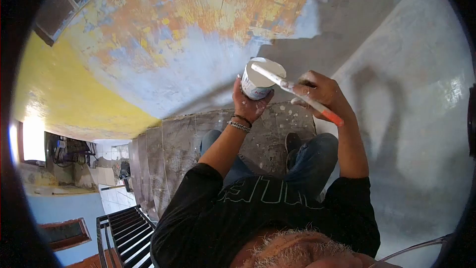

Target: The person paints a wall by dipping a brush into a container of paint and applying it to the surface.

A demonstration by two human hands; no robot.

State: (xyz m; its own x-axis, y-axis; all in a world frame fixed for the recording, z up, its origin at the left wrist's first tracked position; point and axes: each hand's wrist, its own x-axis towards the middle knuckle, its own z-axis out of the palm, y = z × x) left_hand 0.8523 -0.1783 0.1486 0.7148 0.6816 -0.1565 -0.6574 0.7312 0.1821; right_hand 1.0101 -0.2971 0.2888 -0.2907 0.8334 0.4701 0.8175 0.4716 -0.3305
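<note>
My left hand cups a white plastic tub from below and the sides. Printed lettering runs round the tub, and pale material shows inside its rim. Between the fingers of my right hand is a long, narrow white stick-like tool with an orange end. Its white tip reaches over the tub's mouth, while the orange end points back towards my right forearm. White smears mark my left fingers and palm.
Ahead stands a wall with patchy orange, yellow and pale blue-white coating. A smooth grey wall rises on the right. White spots dot the brown tiled floor. Black metal railing is at lower left.
</note>
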